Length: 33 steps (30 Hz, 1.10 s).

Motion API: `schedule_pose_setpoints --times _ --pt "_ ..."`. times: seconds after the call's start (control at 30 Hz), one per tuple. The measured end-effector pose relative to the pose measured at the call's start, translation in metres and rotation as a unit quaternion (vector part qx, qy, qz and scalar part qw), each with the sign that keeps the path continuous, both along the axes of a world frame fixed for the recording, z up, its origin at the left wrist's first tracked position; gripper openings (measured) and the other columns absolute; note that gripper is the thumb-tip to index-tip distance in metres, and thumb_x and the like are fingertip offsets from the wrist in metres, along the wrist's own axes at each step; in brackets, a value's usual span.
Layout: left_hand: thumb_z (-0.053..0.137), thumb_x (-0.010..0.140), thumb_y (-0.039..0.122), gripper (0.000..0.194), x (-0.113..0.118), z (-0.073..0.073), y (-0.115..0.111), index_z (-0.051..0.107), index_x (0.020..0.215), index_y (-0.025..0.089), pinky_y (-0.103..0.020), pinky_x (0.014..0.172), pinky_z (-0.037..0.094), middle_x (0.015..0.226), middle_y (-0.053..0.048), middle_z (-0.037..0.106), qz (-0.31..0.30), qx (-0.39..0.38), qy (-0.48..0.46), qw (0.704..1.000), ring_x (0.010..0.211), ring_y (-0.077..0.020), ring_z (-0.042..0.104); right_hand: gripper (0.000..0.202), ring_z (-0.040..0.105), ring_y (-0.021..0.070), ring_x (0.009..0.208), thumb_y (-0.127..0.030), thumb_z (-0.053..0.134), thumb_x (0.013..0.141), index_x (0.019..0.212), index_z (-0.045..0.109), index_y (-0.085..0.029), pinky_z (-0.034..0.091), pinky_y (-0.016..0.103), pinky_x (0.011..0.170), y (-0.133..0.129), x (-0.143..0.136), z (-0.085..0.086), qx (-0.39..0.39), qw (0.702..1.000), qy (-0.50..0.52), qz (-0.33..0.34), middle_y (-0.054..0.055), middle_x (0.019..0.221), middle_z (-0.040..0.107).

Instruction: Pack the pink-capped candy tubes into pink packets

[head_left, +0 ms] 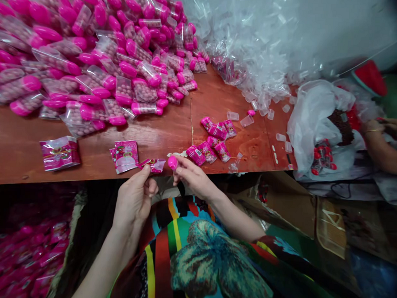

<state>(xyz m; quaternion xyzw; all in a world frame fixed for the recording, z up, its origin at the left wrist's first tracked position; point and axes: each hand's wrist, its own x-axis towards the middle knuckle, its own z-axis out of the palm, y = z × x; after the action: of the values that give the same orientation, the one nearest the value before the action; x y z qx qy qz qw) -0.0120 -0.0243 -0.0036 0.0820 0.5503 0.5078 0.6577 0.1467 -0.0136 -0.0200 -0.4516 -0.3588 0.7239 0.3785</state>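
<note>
My left hand [136,197] pinches a pink printed sleeve [155,165] between thumb and finger, just off the table's front edge. In my right hand [194,178] is a small container with a pink cap [173,162]; the cap points toward the sleeve and my fingers hide most of its body. The sleeve and the cap are apart. Left of my hands lie a small stack of flat pink sleeves [126,156] and a thicker stack of sleeves [60,153]. Several labelled containers [206,150] lie in a loose group beyond my right hand.
A large heap of pink-capped containers of beads [117,63] covers the back left. Clear empty tubes [254,46] are piled at the back. A white plastic bag [306,109] stands right, near another person's arm [389,145]. Below left, a box holds pink packets [28,256].
</note>
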Motion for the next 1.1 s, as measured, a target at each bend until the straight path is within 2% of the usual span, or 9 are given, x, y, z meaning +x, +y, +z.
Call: schedule_pose_setpoints --times 0.13,0.23,0.37,0.5,0.7,0.87,0.93,1.0,1.1 --pt "0.082 0.069 0.029 0.030 0.004 -0.001 -0.002 0.057 0.061 0.015 -0.022 0.044 0.030 0.042 0.006 0.048 0.002 -0.004 0.005 1.000 0.039 -0.0064 0.040 0.055 0.057 0.0166 0.077 -0.042 0.066 0.088 0.137 0.049 -0.026 0.054 0.034 0.075 -0.012 -0.008 -0.008 0.105 0.980 -0.155 -0.063 0.003 0.095 0.059" --pt "0.081 0.071 0.031 0.029 0.006 -0.001 -0.005 0.059 0.063 0.014 -0.022 0.046 0.032 0.043 0.005 0.051 -0.005 -0.001 0.011 1.000 0.041 -0.0065 0.041 0.052 0.061 0.0192 0.095 -0.038 0.066 0.089 0.137 0.049 -0.025 0.052 0.036 0.090 -0.014 -0.011 -0.007 0.173 0.960 -0.212 -0.059 0.008 0.112 0.061" --pt "0.080 0.074 0.033 0.029 0.007 -0.002 -0.006 0.059 0.065 0.014 -0.021 0.047 0.031 0.045 0.004 0.053 -0.014 0.005 0.007 1.000 0.042 -0.0067 0.043 0.051 0.063 0.0196 0.096 -0.036 0.065 0.090 0.136 0.048 -0.024 0.053 0.037 0.091 -0.017 -0.010 -0.001 0.182 0.952 -0.246 -0.017 0.008 0.113 0.064" --pt "0.078 0.076 0.040 0.032 0.006 -0.006 -0.005 0.061 0.069 0.015 -0.021 0.046 0.031 0.044 0.004 0.052 -0.063 0.010 -0.024 0.998 0.042 -0.0077 0.042 0.051 0.065 0.0166 0.089 -0.032 0.065 0.090 0.136 0.044 -0.023 0.054 0.034 0.084 -0.018 -0.008 0.000 0.176 0.957 -0.232 0.011 0.006 0.107 0.067" --pt "0.083 0.069 0.044 0.049 0.008 -0.008 -0.004 0.050 0.047 0.016 -0.021 0.049 0.035 0.039 0.002 0.046 -0.136 0.000 -0.047 0.990 0.042 -0.0073 0.041 0.047 0.064 0.0138 0.081 -0.029 0.062 0.091 0.132 0.042 -0.019 0.055 0.031 0.076 -0.018 -0.007 -0.003 0.165 0.963 -0.208 0.045 0.002 0.096 0.065" --pt "0.081 0.073 0.043 0.046 0.006 -0.012 -0.004 0.054 0.050 0.015 -0.020 0.048 0.033 0.040 0.003 0.045 -0.168 0.007 -0.065 0.984 0.042 -0.0068 0.039 0.046 0.065 0.0209 0.099 -0.029 0.063 0.091 0.134 0.049 -0.021 0.053 0.040 0.090 -0.015 -0.001 0.001 0.264 0.914 -0.300 0.073 0.009 0.115 0.065" --pt "0.078 0.077 0.041 0.047 0.003 -0.012 -0.004 0.052 0.048 0.015 -0.020 0.049 0.034 0.039 0.004 0.043 -0.175 0.021 -0.076 0.981 0.042 -0.0066 0.039 0.045 0.065 0.0178 0.091 -0.031 0.062 0.093 0.136 0.051 -0.024 0.054 0.036 0.085 -0.014 0.001 0.002 0.254 0.931 -0.250 0.074 0.006 0.108 0.066" --pt "0.076 0.080 0.040 0.049 0.000 -0.010 -0.004 0.050 0.046 0.016 -0.021 0.053 0.038 0.040 0.003 0.043 -0.181 0.040 -0.087 0.979 0.045 -0.0078 0.043 0.045 0.057 0.0103 0.063 -0.037 0.055 0.098 0.141 0.046 -0.026 0.052 0.026 0.063 -0.013 0.002 0.002 0.179 0.969 -0.145 0.087 -0.001 0.084 0.063" --pt "0.074 0.082 0.039 0.045 -0.003 -0.006 -0.004 0.054 0.049 0.015 -0.024 0.059 0.044 0.043 0.001 0.048 -0.193 0.058 -0.094 0.975 0.050 -0.0121 0.053 0.050 0.031 0.0037 0.038 -0.046 0.044 0.102 0.148 0.033 -0.027 0.029 0.016 0.037 -0.017 -0.002 0.001 0.052 0.994 0.006 0.100 -0.008 0.065 0.052"
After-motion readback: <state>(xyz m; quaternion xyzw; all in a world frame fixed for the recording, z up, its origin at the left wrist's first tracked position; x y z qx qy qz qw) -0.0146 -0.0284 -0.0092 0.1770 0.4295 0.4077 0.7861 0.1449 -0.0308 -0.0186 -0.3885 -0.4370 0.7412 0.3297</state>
